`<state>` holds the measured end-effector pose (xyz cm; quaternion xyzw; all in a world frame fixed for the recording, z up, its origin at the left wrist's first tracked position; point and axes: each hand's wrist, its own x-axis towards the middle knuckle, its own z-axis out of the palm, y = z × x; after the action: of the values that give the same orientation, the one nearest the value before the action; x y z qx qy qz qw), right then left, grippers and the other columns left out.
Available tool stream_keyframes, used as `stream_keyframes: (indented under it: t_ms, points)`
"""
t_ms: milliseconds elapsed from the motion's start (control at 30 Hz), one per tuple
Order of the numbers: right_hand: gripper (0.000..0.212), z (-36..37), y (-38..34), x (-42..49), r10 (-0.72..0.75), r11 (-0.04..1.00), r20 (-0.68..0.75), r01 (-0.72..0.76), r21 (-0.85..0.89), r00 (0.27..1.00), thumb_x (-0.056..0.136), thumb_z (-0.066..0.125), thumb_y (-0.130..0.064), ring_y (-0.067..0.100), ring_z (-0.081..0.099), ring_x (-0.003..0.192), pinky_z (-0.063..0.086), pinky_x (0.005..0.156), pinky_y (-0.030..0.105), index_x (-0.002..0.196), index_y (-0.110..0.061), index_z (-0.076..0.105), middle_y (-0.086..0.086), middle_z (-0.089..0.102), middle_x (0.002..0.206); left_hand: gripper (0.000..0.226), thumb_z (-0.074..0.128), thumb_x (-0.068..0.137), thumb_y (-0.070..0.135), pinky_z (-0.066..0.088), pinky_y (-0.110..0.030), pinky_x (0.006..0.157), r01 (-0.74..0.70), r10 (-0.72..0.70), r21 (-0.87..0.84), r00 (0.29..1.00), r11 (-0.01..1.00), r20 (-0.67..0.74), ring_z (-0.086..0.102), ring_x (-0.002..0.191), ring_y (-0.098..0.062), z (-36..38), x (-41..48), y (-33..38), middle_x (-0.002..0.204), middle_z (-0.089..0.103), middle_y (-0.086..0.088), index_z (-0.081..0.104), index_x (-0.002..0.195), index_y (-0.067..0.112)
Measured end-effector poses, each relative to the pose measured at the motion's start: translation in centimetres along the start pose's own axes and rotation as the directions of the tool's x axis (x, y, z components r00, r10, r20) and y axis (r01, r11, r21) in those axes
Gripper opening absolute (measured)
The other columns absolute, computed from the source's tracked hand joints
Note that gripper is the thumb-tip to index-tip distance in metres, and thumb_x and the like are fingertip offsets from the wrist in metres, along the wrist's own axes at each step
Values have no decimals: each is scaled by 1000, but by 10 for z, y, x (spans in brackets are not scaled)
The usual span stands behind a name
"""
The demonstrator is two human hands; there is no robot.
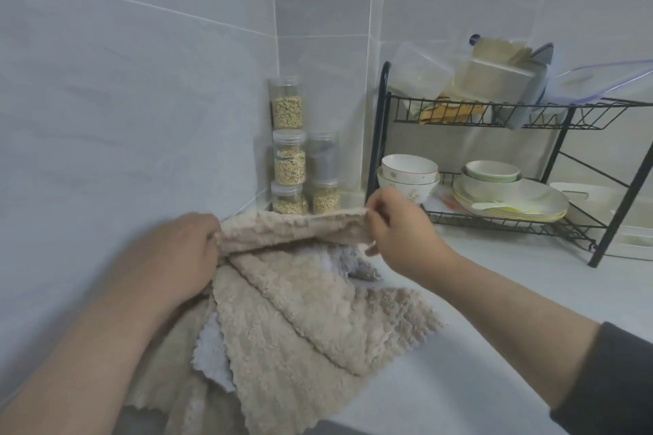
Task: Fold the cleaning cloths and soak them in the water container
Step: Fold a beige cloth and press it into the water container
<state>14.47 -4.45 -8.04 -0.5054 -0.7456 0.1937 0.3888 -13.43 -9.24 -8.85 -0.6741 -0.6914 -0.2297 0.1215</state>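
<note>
A fluffy beige cleaning cloth (300, 314) hangs in front of me above the white counter (477, 346). My left hand (176, 258) grips its upper left corner, and my right hand (395, 222) pinches its upper right corner, so the top edge stretches between them. More beige cloths and a pale blue-grey cloth (212, 353) are bunched under my left hand and lie draped over the counter. No water container can be made out.
Stacked clear jars of grain (288, 166) stand in the tiled corner. A black two-tier wire dish rack (494, 215) at the right holds bowls, plates and plastic boxes. Tiled walls close in on the left and at the back.
</note>
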Motion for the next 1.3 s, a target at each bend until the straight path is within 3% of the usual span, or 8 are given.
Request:
stream_keyframes:
  t_ms: [100, 233, 467, 567, 733, 900, 1133, 1300]
  points:
    - [10, -12, -14, 24, 2, 989, -160, 22, 144, 987, 96, 45, -9, 14, 64, 73, 53, 59, 24, 93, -17, 52, -1, 59, 81, 15, 42, 86, 5, 45, -40, 65, 49, -79, -133, 969, 990, -234, 55, 77, -34, -20, 24, 17, 82, 57, -11, 55, 86, 14]
    - [24, -51, -31, 44, -69, 996, -352, 86, 35, 934, 85, 49, -2, 4, 54, 69, 45, 57, 16, 97, -22, 60, -11, 59, 83, 27, 42, 82, -6, 38, -33, 76, -35, -89, -285, 908, 958, -410, 55, 93, -35, -54, 60, 42, 96, 62, -19, 62, 96, 5]
    - [29, -156, -26, 16, -114, 993, -574, 80, -84, 811, 80, 54, 0, 7, 53, 67, 41, 60, 9, 92, -26, 62, -16, 55, 75, 18, 55, 83, 4, 38, -16, 61, -207, -78, -530, 882, 822, -465, 52, 69, -2, -107, 78, 109, 76, 55, 15, 63, 89, 19]
    - [27, -198, -10, -8, -81, 993, -606, 11, -118, 792, 83, 53, -3, 10, 54, 64, 45, 59, 18, 91, -27, 62, -12, 58, 73, 15, 57, 83, 4, 38, -19, 62, -278, 4, -565, 899, 777, -437, 52, 68, -6, -106, 81, 152, 76, 58, 7, 64, 85, 18]
    - [20, -254, 24, -49, -31, 968, -607, -127, -216, 794, 86, 48, -6, 16, 46, 55, 34, 48, 23, 89, -16, 64, 2, 57, 66, 12, 61, 81, 3, 37, -24, 61, -256, 83, -645, 955, 720, -286, 54, 76, -19, -74, 97, 230, 79, 60, -4, 66, 84, 13]
    - [18, -295, 49, -77, 8, 951, -616, -196, -238, 788, 88, 49, -8, 24, 56, 68, 40, 54, 20, 92, -16, 65, 12, 68, 83, 11, 63, 83, 6, 38, -22, 61, -191, 119, -737, 981, 648, -150, 49, 70, -15, -51, 106, 290, 73, 56, 2, 62, 79, 16]
    - [11, -318, 63, -114, -1, 958, -600, -171, -229, 800, 93, 54, -18, 14, 57, 79, 37, 58, 6, 96, -19, 64, 1, 67, 87, 7, 64, 83, 8, 41, -26, 63, -243, 183, -750, 969, 616, -164, 52, 69, -14, -54, 74, 309, 76, 60, 0, 63, 81, 15]
    - [23, -297, 82, -162, 42, 946, -465, -185, -266, 884, 83, 63, -4, -1, 58, 72, 40, 61, 1, 81, -27, 61, -14, 64, 75, 13, 63, 83, 2, 38, -22, 55, -161, 262, -740, 965, 653, 21, 49, 61, -6, -28, 7, 282, 70, 60, 6, 67, 81, 14]
